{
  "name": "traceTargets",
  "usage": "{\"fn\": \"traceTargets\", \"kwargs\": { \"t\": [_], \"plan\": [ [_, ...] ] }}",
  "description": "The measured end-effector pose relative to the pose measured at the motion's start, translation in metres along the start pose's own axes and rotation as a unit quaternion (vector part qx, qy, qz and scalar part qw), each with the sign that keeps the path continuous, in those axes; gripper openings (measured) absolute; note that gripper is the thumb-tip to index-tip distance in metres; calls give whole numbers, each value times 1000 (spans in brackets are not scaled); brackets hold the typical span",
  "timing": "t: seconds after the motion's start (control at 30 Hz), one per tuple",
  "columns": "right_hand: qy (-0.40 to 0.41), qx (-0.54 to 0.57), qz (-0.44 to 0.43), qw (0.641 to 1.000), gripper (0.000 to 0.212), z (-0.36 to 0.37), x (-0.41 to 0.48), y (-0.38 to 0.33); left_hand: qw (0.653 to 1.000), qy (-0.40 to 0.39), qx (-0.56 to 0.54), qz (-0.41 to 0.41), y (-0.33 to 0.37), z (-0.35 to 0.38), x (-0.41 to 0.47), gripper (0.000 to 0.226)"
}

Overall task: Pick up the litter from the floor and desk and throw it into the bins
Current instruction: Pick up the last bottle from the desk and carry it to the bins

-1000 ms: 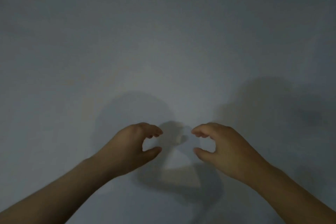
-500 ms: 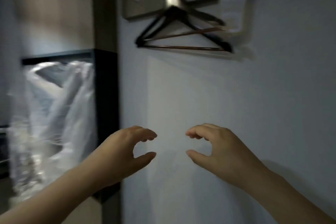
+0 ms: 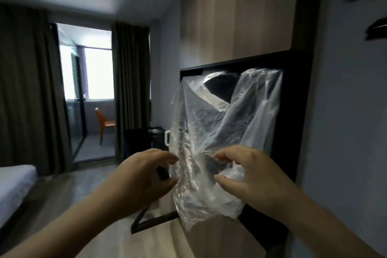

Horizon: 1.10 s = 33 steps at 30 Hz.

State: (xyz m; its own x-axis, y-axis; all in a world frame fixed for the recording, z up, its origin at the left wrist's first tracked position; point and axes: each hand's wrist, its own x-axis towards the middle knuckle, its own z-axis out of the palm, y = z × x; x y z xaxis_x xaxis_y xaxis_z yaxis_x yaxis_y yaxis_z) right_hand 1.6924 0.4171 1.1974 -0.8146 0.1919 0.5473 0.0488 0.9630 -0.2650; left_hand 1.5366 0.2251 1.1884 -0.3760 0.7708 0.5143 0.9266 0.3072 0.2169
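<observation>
The bag (image 3: 226, 136) was thin clear plastic, crinkled all over and glossy, with light caught along its creases. Above it the wardrobe panel (image 3: 234, 12) showed pale wood grain in a matt finish, edged by a smooth matt black frame (image 3: 293, 111). The curtains (image 3: 132, 73) were dark, heavy cloth. The floor (image 3: 73, 190) looked like wood planks with a faint sheen. Smooth white cloth covered the bed (image 3: 12, 182), and the wall (image 3: 345, 111) was matt grey paint.

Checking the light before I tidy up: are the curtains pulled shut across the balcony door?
No, the curtains hang apart at either side, and the daylit balcony shows plainly between them.
</observation>
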Motion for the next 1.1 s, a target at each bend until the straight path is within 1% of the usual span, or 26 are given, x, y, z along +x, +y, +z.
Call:
{"fn": "traceTargets", "kwargs": {
  "t": [0.07, 0.23, 0.37, 0.6, 0.67, 0.77, 0.93, 1.1],
  "plan": [
    [-16, 9, -21, 1000, 36, 27, 30, -5, 1000, 0, 10, -28, -34, -1, -1, 42],
    [-44, 9, -65, 997, 37, 85, 104, -1, 997, 20, 10, -77, -108, 10, 13, 41],
    [-60, 17, -99, 993, 37, 126, 166, 12, 994, 38, 30, -100, -160, 19, 43, 42],
    [-82, 48, -135, 986, 40, 200, 279, 45, 987, 42, 54, -148, -254, 31, 98, 47],
    [-97, 49, -145, 984, 40, 226, 307, 49, 984, 42, 57, -165, -283, 36, 109, 45],
    [-118, 50, -157, 979, 39, 264, 346, 47, 981, 42, 59, -181, -331, 43, 119, 42],
    [-124, 44, -163, 978, 38, 330, 415, 33, 979, 39, 59, -190, -429, 46, 133, 53],
    [-130, 42, -148, 979, 39, 398, 492, 5, 980, 39, 51, -190, -537, 32, 151, 55]
  ]
}}
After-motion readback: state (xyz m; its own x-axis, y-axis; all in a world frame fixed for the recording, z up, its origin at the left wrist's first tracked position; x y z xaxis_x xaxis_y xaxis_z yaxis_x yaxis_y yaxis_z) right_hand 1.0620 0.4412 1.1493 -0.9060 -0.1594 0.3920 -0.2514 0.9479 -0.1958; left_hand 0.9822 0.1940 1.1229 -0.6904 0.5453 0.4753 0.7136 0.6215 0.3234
